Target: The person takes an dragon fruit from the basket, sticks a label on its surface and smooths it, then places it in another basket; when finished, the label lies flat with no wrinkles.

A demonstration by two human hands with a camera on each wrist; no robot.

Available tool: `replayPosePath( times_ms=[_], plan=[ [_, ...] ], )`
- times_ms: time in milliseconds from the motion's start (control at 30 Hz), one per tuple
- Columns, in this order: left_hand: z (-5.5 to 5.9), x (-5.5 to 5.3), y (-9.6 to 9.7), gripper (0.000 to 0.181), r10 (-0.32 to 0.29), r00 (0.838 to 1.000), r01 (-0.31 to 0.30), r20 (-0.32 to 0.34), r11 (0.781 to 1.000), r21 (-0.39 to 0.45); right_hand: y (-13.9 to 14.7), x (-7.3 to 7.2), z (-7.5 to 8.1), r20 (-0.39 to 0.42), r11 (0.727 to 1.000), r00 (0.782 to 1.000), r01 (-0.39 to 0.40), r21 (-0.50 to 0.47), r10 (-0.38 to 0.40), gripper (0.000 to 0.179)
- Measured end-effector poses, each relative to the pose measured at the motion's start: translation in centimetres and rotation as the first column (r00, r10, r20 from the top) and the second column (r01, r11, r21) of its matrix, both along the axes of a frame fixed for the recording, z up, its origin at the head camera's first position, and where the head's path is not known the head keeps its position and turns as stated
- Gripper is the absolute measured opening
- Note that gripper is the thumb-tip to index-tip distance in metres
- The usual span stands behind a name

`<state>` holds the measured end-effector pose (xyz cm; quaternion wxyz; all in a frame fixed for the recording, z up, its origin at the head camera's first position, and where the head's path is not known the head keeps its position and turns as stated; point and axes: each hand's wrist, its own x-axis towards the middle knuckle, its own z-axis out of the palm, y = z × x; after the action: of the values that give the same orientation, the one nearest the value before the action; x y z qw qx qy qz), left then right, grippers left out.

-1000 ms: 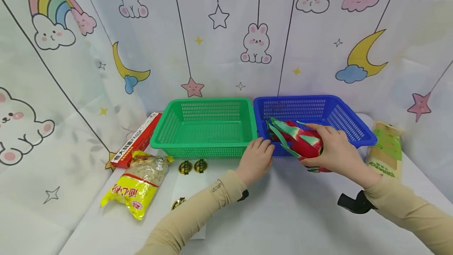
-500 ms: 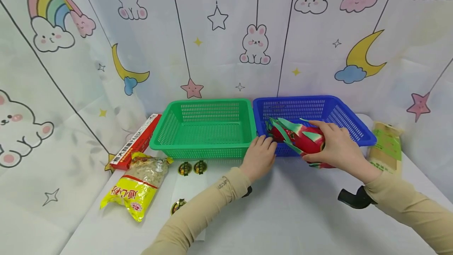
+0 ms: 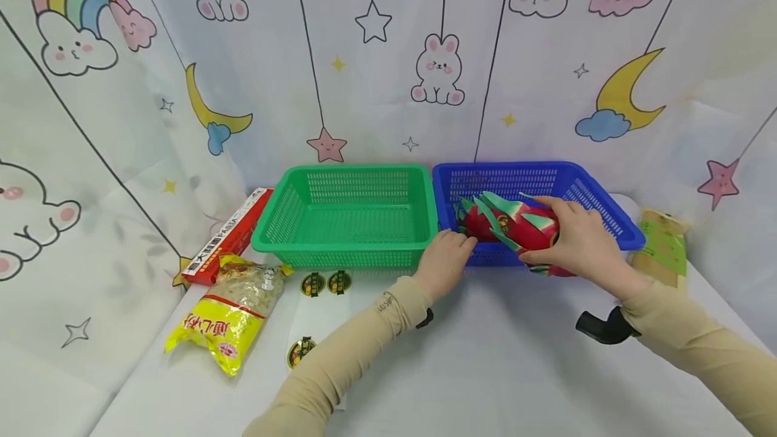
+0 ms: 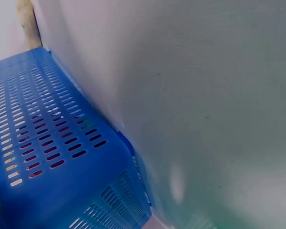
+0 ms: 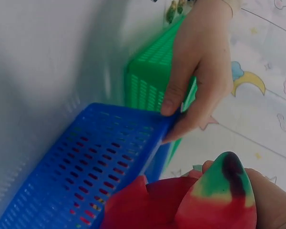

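Observation:
My right hand (image 3: 579,238) holds a red dragon fruit (image 3: 529,229) with green-tipped scales, thumb on the near side and fingers over the far side. The fruit is over the front rim of a blue slotted basket (image 3: 597,204). Behind it, more red and green fruit (image 3: 475,220) shows inside the basket, partly hidden. My left hand (image 3: 444,263) pinches the basket's front left corner; in the right wrist view its thumb (image 5: 169,105) presses the outside of the rim. In the left wrist view the blue basket's slotted wall (image 4: 52,143) fills the left side.
A green basket (image 3: 346,256) adjoins the blue one on the left. Further left lie a red pasta box (image 3: 227,238) and a yellow bag of pasta (image 3: 231,312). A green and tan package (image 3: 662,248) is at the right. Round stickers (image 3: 313,284) lie on a white sheet.
My right hand has lifted the dragon fruit slightly and shifted it a little to the right. The left hand stays at the basket's corner. The head view has shifted slightly.

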<state>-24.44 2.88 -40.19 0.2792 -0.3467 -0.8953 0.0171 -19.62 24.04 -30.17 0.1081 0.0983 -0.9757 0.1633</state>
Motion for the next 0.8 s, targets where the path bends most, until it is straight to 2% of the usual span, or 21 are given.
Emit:
replayPosePath(
  times_ms=[100,200,367,533,800],
  plan=[
    [0.1,-0.3,-0.2,0.02,-0.002,1.0,0.001,0.013,1.0,0.028,0.0,-0.8,0.3,-0.007,1.0,1.0,-0.007,0.005,0.007,0.095],
    [0.4,-0.3,-0.1,0.02,0.006,1.0,-0.006,0.026,0.999,0.032,0.1,-1.7,0.7,0.02,1.0,1.0,0.007,0.0,-0.007,0.097],
    [1.0,-0.1,0.4,0.022,0.027,0.996,-0.027,0.083,1.0,-0.009,0.8,-3.2,1.1,0.084,0.999,0.996,0.044,-0.003,-0.044,0.101],
    [1.1,-0.2,0.5,0.023,0.044,0.99,-0.042,0.131,0.999,-0.021,1.6,-5.1,1.3,0.079,0.998,0.995,0.064,0.005,-0.065,0.101],
    [1.0,-0.4,0.2,0.023,0.043,0.991,-0.042,0.128,0.999,-0.007,2.6,-7.8,0.9,0.071,0.997,0.994,0.081,0.017,-0.082,0.1]
  ],
)
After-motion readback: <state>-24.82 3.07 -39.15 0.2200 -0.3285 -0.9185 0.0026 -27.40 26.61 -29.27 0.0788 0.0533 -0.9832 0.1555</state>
